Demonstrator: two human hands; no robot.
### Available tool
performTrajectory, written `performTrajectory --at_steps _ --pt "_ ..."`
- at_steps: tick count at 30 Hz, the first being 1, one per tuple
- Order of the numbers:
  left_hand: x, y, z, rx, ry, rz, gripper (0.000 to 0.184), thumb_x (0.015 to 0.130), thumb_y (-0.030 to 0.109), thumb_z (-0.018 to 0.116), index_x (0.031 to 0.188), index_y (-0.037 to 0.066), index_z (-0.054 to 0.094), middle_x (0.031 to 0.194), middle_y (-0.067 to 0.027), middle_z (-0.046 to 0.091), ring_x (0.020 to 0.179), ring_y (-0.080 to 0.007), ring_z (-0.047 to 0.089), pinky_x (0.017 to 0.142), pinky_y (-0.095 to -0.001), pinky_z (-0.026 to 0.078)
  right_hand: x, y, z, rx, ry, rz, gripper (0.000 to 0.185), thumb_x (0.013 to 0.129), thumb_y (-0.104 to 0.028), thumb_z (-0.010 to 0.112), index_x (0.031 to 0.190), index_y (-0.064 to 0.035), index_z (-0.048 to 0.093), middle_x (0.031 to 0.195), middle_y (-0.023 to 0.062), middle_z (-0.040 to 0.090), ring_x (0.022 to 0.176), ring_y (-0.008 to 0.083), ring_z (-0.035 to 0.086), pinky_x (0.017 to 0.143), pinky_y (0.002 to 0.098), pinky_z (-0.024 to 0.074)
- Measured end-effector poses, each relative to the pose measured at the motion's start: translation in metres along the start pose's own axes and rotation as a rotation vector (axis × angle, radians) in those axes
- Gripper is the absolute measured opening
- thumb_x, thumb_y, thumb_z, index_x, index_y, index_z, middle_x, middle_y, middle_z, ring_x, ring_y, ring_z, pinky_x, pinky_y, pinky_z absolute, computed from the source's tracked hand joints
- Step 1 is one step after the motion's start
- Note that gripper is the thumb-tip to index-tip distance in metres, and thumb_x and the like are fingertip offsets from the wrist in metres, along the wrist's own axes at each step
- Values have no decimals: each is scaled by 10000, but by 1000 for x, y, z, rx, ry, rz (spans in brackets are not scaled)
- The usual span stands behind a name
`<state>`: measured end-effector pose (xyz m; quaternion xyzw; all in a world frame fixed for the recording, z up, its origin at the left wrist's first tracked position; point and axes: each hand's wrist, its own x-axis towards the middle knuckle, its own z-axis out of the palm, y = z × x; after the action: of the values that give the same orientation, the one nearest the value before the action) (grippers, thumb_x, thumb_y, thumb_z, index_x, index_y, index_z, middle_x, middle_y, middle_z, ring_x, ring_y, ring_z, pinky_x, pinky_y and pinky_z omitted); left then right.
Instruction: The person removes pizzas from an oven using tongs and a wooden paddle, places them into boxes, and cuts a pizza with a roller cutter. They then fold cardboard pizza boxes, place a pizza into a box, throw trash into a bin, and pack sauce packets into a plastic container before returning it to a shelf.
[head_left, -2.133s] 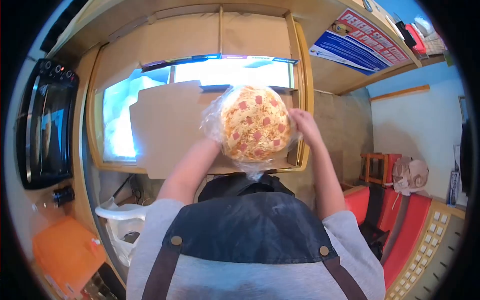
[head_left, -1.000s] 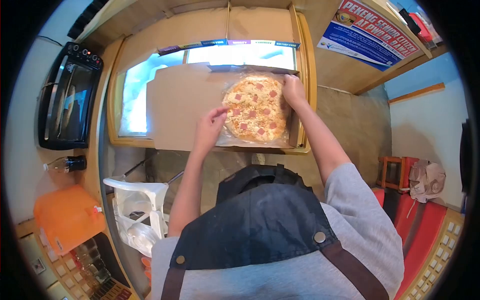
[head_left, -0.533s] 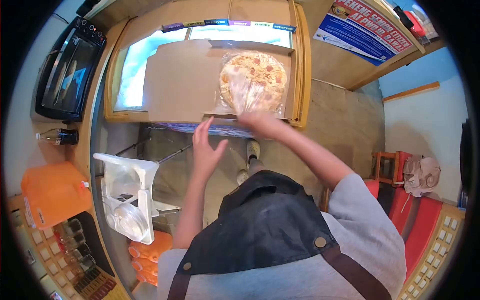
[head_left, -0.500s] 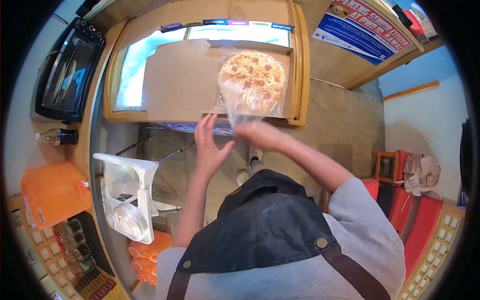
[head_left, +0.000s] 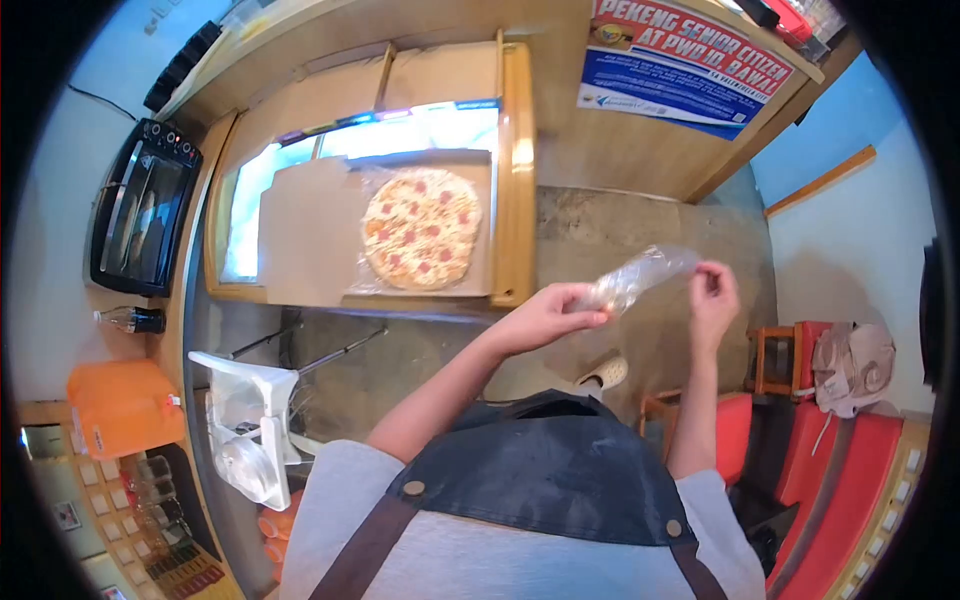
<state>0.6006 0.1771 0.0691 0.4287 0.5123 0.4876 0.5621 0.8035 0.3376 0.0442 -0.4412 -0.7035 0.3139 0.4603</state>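
A strip of clear plastic wrap, crumpled at its left end, stretches between my two hands above the floor. My left hand grips that bunched end with thumb and fingers. At the other end, my right hand pinches the wrap between its fingertips. To the left of both hands, a round pizza with cheese and pinkish square toppings lies in an opened cardboard box. Some clear plastic shows around the pizza's edge. Neither hand touches the pizza or the box.
The box rests on a lit, wood-framed counter. A black toaster oven, a dark bottle and an orange container stand on the left. A white folding stool is below them. Red seats line the right.
My right hand has moved from the pizza to the far right with plastic wrap. My left hand, open before, now grips the wrap's other end. The view has shifted right.
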Motion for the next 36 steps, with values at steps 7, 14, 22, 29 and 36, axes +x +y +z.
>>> performTrajectory --at_steps 7,14,22,29,36 --pt "216 -33 154 584 325 293 320 733 144 584 1037 45 570 989 -146 493 954 -306 453 865 -406 383 15 57 -104 24 -567 -36 85 679 6 634 753 -18 600 708 86 582 628 173 585 582 267 471" --pt "351 -9 258 174 -519 122 245 828 196 528 1006 39 588 1189 -116 370 1110 -305 336 965 -400 271 189 169 -256 106 -58 257 60 709 29 625 746 2 586 745 53 578 615 103 537 563 245 444" --pt "612 11 330 884 -185 330 189 823 212 598 959 93 653 1209 -117 427 1149 -339 312 985 -429 273 337 266 -283 60 -193 68 38 753 -14 602 784 -15 581 714 83 572 652 159 579 597 264 464" --pt "841 64 409 349 -604 313 149 787 155 645 914 78 657 1213 -89 452 1147 -267 383 986 -368 292 538 387 -384 317 62 494 44 807 -39 583 840 -18 562 784 5 559 733 70 516 659 217 428" --pt "1055 86 477 327 -305 389 217 719 40 669 915 41 574 995 -82 524 966 -220 509 849 -327 409 705 474 -429 704 152 492 194 775 -25 592 956 -31 525 876 32 563 815 97 531 721 233 427"
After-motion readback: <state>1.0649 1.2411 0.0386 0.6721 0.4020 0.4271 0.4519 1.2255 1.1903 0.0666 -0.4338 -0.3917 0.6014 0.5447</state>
